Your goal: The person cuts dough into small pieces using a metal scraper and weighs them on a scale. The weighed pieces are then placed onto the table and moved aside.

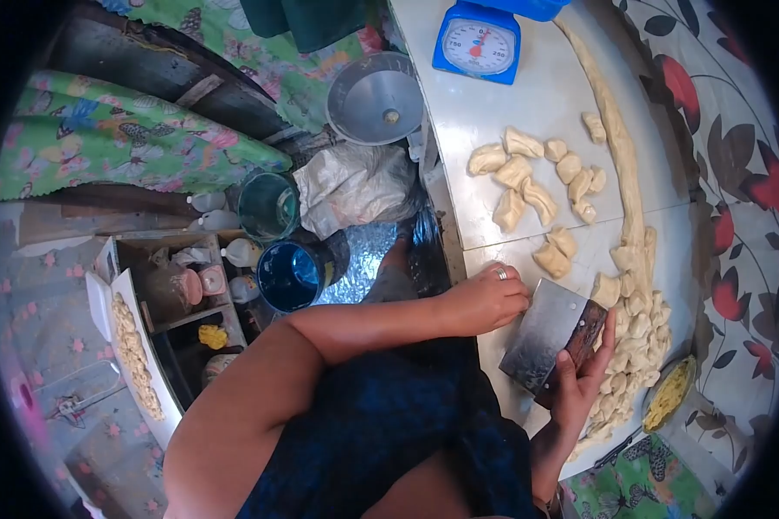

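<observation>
Our right hand (580, 376) grips the dough scraper (547, 333) by its wooden handle, blade tilted. Our left hand (485, 298) rests curled and empty just beside it, with the dough rope (619, 138) stretching away beyond both, nearer the right.

I see the scraper (549, 336), a flat steel blade with a dark wooden grip, held in my right hand (580, 381) by that grip and tilted, its lower edge down on the worktop (528, 112). My left hand (485, 298) rests just beside the scraper's upper left corner. Right of the scraper lies a heap of small cut dough pieces (636, 346), pale and lumpy. Beyond the scraper a long dough rope (619, 138) runs away across the worktop, its near end meeting the heap.
</observation>
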The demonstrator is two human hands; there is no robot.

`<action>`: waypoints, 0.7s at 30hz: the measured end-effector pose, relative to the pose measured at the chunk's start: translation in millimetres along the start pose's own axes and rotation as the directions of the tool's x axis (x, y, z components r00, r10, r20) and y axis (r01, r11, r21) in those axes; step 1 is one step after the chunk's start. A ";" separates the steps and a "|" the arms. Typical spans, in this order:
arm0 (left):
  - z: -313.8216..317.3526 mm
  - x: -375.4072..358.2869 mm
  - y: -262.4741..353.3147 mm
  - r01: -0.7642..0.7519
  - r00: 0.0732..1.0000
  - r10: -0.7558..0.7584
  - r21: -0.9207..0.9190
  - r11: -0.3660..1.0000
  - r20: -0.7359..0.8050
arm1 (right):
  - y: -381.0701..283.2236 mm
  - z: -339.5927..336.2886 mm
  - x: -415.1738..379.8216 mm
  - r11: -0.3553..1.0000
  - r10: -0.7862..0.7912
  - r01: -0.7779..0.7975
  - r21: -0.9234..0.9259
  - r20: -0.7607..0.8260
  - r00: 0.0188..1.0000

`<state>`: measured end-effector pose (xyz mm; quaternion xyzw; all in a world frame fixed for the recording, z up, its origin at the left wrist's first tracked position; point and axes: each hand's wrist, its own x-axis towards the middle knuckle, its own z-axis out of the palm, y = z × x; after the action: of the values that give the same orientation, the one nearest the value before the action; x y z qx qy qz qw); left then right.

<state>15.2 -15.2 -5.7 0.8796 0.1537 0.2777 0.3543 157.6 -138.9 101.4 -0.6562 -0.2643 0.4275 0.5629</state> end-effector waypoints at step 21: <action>-17.4 4.1 1.6 0.022 0.999 -0.022 -0.010 1.000 -0.026 | 3.0 -0.2 -5.1 0.970 -0.101 0.098 -0.223 -0.003 0.995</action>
<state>8.3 -5.0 7.4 0.8725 0.1666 0.2859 0.3594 154.8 -143.9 99.8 -0.7040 -0.3392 0.3617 0.5084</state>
